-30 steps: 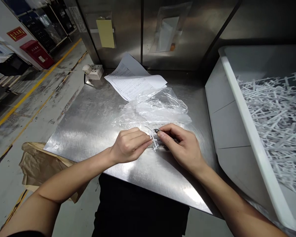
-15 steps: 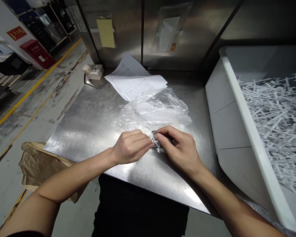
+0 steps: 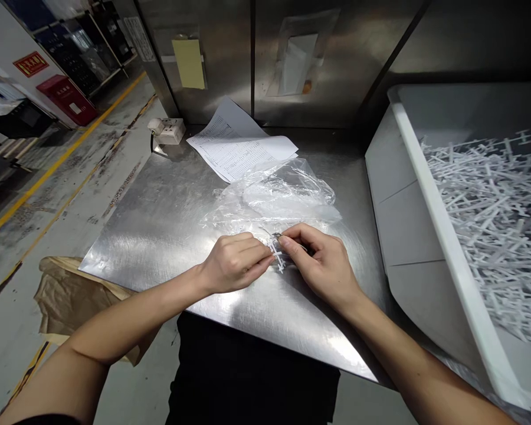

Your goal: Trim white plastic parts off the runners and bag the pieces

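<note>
My left hand is closed on a small white plastic piece with short cross-shaped branches, which pokes out past the fingertips over the metal table. Facing it from the right, my right hand pinches a small dark metal tool, whose tip touches or nearly touches the white piece. Most of the tool is hidden by the fingers and palm. Just beyond both hands lies a crumpled clear plastic bag.
Printed sheets lie behind the bag. A white socket block sits at the back left corner. On the right stands a large grey bin holding many white plastic pieces. Brown paper is at the left, below table level.
The white piece has tilted and shifted slightly left between my hands. My right hand has moved very slightly. The view has shifted a little.
</note>
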Available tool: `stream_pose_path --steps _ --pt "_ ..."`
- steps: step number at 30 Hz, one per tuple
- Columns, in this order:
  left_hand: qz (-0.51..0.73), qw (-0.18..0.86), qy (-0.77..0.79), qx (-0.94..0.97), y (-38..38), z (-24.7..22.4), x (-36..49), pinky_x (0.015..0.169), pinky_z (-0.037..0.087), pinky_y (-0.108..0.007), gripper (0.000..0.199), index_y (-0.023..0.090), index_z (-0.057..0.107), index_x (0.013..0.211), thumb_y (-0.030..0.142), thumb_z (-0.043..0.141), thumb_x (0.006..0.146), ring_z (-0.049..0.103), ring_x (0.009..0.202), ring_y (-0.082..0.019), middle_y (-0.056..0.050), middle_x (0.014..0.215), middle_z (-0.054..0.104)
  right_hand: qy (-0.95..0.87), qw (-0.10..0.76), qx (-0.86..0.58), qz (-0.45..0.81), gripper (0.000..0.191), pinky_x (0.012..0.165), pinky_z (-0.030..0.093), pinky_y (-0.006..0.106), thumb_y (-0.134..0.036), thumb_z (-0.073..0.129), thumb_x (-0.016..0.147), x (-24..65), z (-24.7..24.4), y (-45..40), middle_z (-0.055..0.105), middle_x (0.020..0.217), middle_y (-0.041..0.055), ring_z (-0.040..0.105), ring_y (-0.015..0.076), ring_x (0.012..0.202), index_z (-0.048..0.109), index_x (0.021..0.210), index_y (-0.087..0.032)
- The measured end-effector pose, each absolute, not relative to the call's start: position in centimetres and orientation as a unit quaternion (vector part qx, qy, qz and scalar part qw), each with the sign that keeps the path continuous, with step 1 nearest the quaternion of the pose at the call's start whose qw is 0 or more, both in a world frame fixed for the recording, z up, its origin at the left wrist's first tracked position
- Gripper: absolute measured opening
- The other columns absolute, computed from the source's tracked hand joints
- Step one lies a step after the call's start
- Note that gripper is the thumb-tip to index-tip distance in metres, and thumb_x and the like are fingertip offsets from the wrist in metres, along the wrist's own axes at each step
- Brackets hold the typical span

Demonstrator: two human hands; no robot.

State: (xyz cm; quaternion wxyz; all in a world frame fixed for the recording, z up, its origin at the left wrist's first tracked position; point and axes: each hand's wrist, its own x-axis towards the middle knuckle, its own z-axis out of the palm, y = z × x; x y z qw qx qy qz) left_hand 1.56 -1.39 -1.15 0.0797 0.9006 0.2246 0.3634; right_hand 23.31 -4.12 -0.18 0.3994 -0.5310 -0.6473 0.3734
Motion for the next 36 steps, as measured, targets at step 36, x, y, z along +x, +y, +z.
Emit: stream_pose_path --steps 36 --pt "0.355 0.067 0.229 0.904 -1.35 -0.90 1.51 0.064 0.053 -0.029 0.019 0.017 0.067 0.089 0.015 0.059 0.106 0.064 0.064 -0.014 -0.001 0.074 0.073 -0.714 0.415 -0.458 0.329 0.013 0.064 0.046 0.030 -0.026 0.067 0.105 23.01 0.49 -4.69 0.071 0.079 -0.0017 0.064 0.0144 0.069 0.072 0.094 -0.022"
